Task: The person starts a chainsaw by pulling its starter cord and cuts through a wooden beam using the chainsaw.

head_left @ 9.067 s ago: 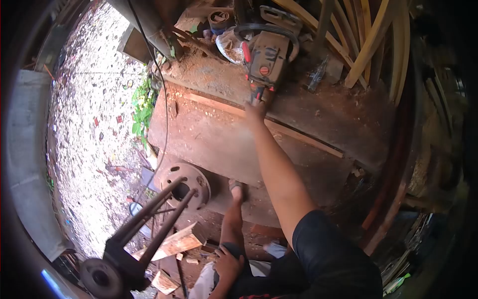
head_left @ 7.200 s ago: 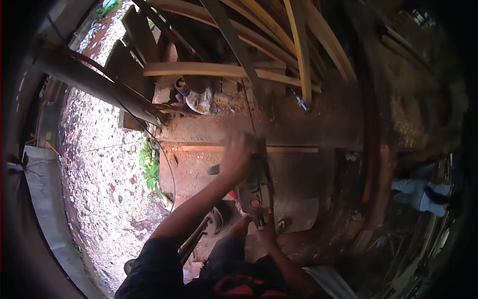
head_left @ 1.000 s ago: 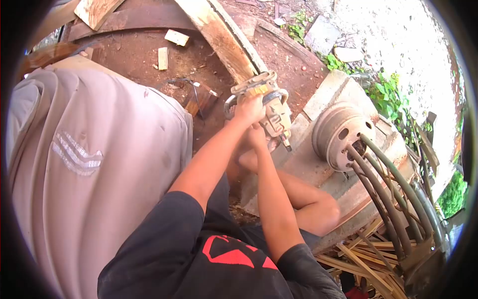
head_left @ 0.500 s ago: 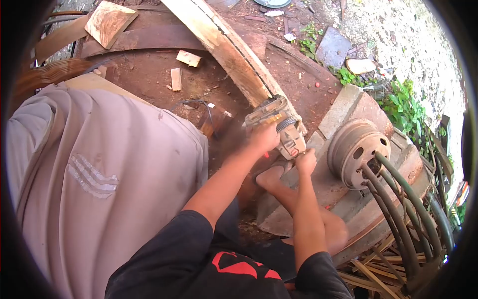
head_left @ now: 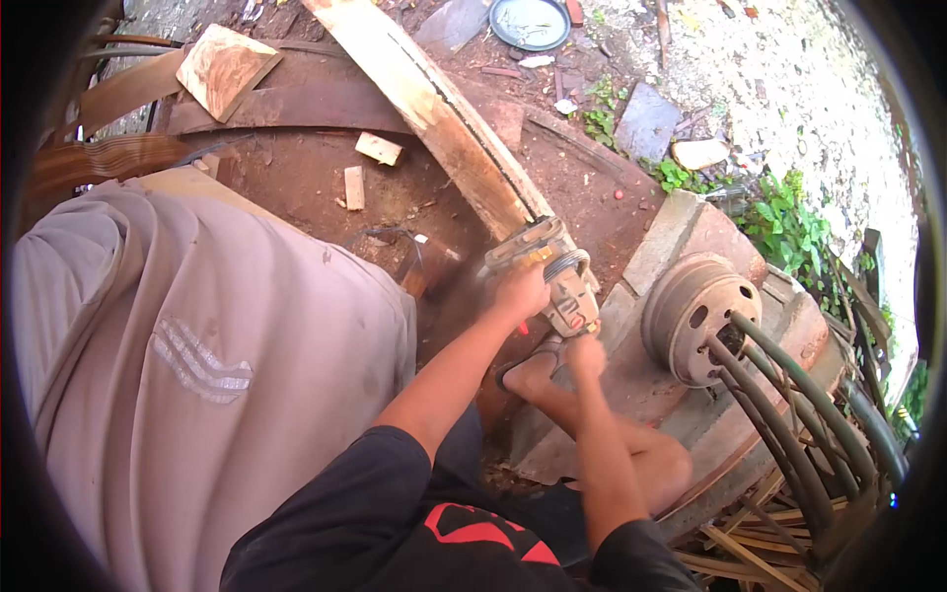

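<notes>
The left hand (head_left: 523,290) grips the saw (head_left: 572,304) at the near end of the plank (head_left: 441,138), the right hand (head_left: 585,359) blurs by the saw's rear, its hold and any cut's extent unclear.

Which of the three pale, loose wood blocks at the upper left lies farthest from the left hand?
The large, square-faced block; both small offcuts lie closer to the left hand, which holds the chainsaw.

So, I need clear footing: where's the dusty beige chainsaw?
The chainsaw is right of centre in the head view, in the left hand, by the lower end of the pale wooden plank.
</notes>
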Demonstrator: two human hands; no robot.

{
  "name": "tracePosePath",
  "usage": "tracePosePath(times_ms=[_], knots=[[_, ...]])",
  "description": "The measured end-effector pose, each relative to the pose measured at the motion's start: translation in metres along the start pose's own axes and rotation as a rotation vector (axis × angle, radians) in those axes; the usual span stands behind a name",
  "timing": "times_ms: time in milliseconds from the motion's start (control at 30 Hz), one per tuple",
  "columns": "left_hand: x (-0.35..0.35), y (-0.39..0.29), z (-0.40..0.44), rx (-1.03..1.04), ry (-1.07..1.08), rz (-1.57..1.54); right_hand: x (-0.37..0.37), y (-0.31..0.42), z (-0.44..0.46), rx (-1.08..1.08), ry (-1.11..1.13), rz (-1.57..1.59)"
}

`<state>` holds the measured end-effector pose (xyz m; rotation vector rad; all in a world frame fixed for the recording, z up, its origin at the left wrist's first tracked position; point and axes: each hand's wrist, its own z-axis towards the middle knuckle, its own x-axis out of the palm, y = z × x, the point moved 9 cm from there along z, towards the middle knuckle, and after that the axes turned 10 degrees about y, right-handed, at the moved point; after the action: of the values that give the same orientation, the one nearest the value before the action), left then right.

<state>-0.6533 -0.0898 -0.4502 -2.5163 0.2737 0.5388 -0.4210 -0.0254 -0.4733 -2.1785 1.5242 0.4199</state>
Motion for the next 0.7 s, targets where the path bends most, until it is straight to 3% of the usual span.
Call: tracePosePath(times_ms=[33, 67, 100, 133, 167, 233, 333, 433, 467, 500, 533, 567, 633, 700], knots=[[0.002, 0.000, 0.001, -0.010, 0.013, -0.014, 0.010, 0.019, -0.018, -0.095, 0.104, 0.080], [0.003, 0.001, 0.002, -0.022, 0.026, -0.027, 0.031, 0.043, -0.026, -0.350, 0.144, 0.206], [0.003, 0.002, 0.003, -0.034, 0.037, -0.038, 0.018, 0.076, -0.057, -0.605, -0.022, 0.362], [0.004, 0.004, 0.003, -0.031, 0.030, -0.088, 0.027, 0.088, -0.064, -0.581, -0.137, 0.357], [0.003, 0.002, 0.004, -0.021, 0.025, -0.079, 0.033, 0.106, -0.064, -0.633, -0.100, 0.425], [0.001, 0.001, 0.009, 0.000, 0.014, -0.054, 0.054, 0.116, -0.044, -0.373, 0.162, 0.571], [-0.008, -0.004, 0.010, 0.068, -0.092, -0.022, 0.055, 0.140, -0.025, -0.396, 0.168, 0.228], [-0.016, -0.004, 0.006, 0.104, -0.133, 0.006, 0.076, 0.139, 0.002, -0.550, 0.055, 0.337], [-0.024, -0.004, -0.001, 0.105, -0.147, -0.009, 0.087, 0.134, -0.006, -0.683, 0.086, -0.086], [-0.031, -0.006, -0.005, 0.111, -0.154, -0.034, 0.025, 0.094, -0.084, -0.577, 0.038, 0.117], [-0.025, -0.003, 0.002, 0.121, -0.092, -0.129, -0.039, 0.052, -0.193, -0.883, -0.024, 0.047], [-0.006, 0.007, 0.002, 0.112, -0.006, -0.218, -0.063, 0.016, -0.251, -0.744, 0.191, 0.299], [-0.020, -0.015, -0.008, 0.163, -0.070, -0.180, -0.110, -0.064, -0.378, -0.345, 0.458, 0.875], [0.000, -0.008, -0.008, 0.025, 0.102, -0.196, -0.103, -0.029, -0.371, -0.367, 0.425, 1.022]])
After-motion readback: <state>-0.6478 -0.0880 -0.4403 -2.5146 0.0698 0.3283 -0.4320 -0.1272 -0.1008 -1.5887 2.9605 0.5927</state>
